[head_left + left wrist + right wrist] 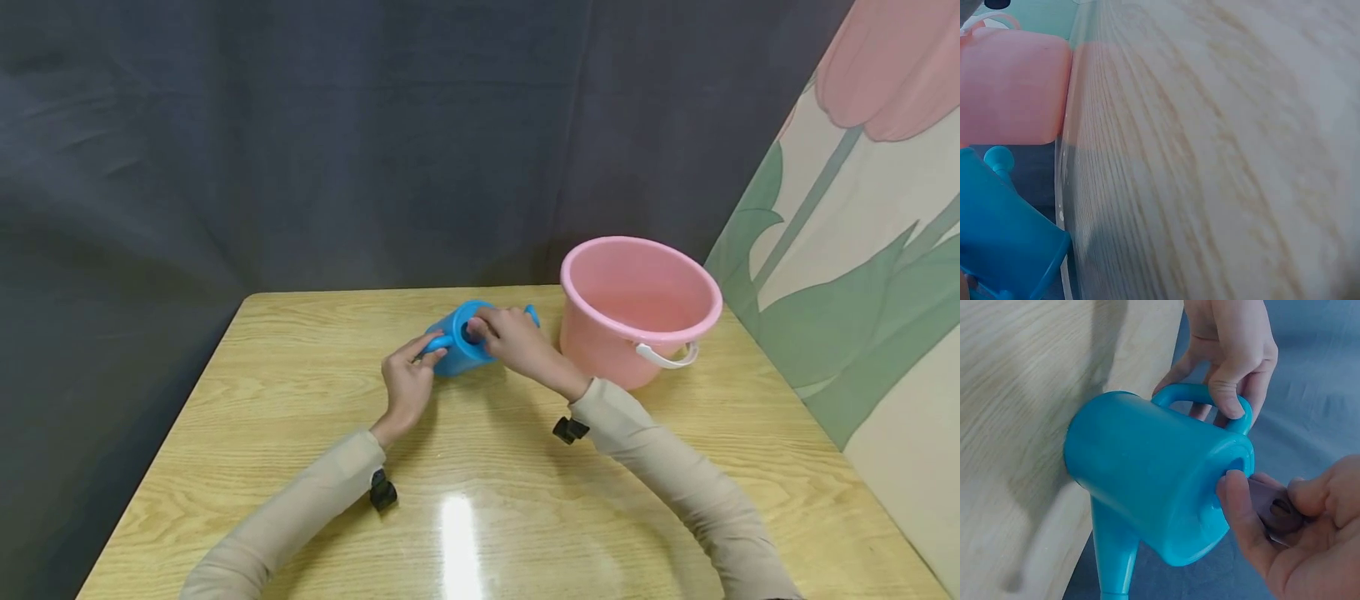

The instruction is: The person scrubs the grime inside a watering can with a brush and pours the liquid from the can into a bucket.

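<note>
A blue watering can [461, 362] [1007, 231] [1135, 456] stands tilted on the wooden table, its spout [1114, 550] pointing away from the handle. My left hand [408, 382] [1238, 353] grips the can's handle [1188, 394], thumb on top. My right hand [519, 343] [1316, 550] pinches a small dark object with a hole in it [1275, 509] at the can's top opening. Its far end is hidden by the fingers and the can's rim, so how deep it sits cannot be told.
Right of the can, a pink bucket [600, 346] [1013, 90] with a white handle [667, 360] stands on the wooden table [300, 375]. Behind hangs a dark curtain [405, 150]; a wall with tulip pictures [862, 333] borders the right side.
</note>
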The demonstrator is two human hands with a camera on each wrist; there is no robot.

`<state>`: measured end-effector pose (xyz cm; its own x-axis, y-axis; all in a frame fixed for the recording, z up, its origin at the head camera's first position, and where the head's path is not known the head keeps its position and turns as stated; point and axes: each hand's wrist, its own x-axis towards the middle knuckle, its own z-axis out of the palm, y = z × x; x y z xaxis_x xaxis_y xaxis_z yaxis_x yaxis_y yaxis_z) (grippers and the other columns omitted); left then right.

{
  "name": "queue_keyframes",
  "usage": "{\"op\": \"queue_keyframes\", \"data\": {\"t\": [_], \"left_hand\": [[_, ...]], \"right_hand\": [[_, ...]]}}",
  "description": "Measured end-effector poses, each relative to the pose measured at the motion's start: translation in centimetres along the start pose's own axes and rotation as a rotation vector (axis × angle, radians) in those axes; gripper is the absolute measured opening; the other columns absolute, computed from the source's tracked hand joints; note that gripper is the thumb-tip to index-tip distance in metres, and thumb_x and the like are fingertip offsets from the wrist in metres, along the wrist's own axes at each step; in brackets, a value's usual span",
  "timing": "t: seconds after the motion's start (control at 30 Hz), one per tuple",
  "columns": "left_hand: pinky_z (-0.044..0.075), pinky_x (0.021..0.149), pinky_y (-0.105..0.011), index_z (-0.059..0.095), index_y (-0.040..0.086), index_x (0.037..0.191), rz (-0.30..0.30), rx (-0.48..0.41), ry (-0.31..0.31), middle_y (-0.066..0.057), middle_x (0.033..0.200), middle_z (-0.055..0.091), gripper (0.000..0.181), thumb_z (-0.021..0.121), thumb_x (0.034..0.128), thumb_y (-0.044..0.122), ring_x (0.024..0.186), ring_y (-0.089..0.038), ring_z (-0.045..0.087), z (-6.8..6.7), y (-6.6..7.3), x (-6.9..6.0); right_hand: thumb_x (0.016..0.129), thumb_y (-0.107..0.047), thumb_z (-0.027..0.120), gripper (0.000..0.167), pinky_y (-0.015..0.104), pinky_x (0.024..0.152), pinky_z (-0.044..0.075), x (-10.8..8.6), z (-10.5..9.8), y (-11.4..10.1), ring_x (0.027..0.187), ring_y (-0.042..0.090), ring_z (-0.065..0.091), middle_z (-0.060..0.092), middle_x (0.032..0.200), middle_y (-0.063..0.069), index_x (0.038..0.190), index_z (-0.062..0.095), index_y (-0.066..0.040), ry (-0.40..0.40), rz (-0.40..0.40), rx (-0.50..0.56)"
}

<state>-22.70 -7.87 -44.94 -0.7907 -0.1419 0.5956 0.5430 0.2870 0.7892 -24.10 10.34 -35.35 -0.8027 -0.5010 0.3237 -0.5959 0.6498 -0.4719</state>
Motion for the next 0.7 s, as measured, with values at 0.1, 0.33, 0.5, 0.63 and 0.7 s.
{"op": "queue_keyframes", "data": {"t": [0.1,0.33,0.5,0.63,0.7], "left_hand": [[0.055,0.09,-0.038,0.074,-0.003,0.11,-0.004,-0.003,0.0,-0.012,0.109,0.073,0.025,0.075,0.0862,0.003,0.107,-0.027,0.067,-0.05,-0.05,0.01],[0.054,0.087,-0.051,0.071,-0.01,0.108,0.005,-0.01,0.045,-0.024,0.106,0.07,0.024,0.073,0.0842,-0.006,0.104,-0.039,0.067,0.1,0.05,0.04],[0.054,0.085,-0.054,0.071,-0.012,0.107,0.023,-0.016,0.048,-0.027,0.105,0.069,0.025,0.073,0.0827,-0.008,0.103,-0.043,0.066,0.07,-0.13,-0.02],[0.055,0.086,-0.049,0.073,-0.006,0.107,0.014,-0.019,0.051,-0.02,0.105,0.072,0.025,0.075,0.0829,-0.001,0.103,-0.037,0.068,-0.09,-0.09,-0.01],[0.055,0.086,-0.047,0.074,-0.004,0.108,0.013,-0.019,0.05,-0.017,0.105,0.072,0.025,0.076,0.0832,0.002,0.103,-0.034,0.068,-0.13,-0.07,0.01]], "right_hand": [[0.104,-0.014,0.052,0.023,0.028,0.056,0.044,0.05,0.04,-0.13,0.056,0.014,0.053,0.056,0.065,0.002,0.091,0.066,-0.001,-0.003,0.032,0.026],[0.104,-0.011,0.052,0.023,0.029,0.06,0.048,0.16,0.18,-0.51,0.059,0.013,0.058,0.065,0.071,0.009,0.094,0.069,0.001,0.021,0.032,0.067],[0.103,-0.012,0.054,0.024,0.029,0.057,0.044,0.13,0.1,-0.8,0.056,0.011,0.054,0.058,0.064,0.0,0.085,0.067,-0.002,0.026,0.002,0.029],[0.103,-0.012,0.055,0.025,0.029,0.057,0.045,0.13,-0.36,-0.9,0.056,0.012,0.055,0.059,0.063,0.001,0.083,0.067,-0.002,0.025,-0.024,0.01],[0.103,-0.011,0.055,0.025,0.03,0.057,0.047,0.18,-0.77,-0.95,0.057,0.013,0.058,0.063,0.065,0.004,0.086,0.069,0.0,0.03,-0.027,0.007]]}}
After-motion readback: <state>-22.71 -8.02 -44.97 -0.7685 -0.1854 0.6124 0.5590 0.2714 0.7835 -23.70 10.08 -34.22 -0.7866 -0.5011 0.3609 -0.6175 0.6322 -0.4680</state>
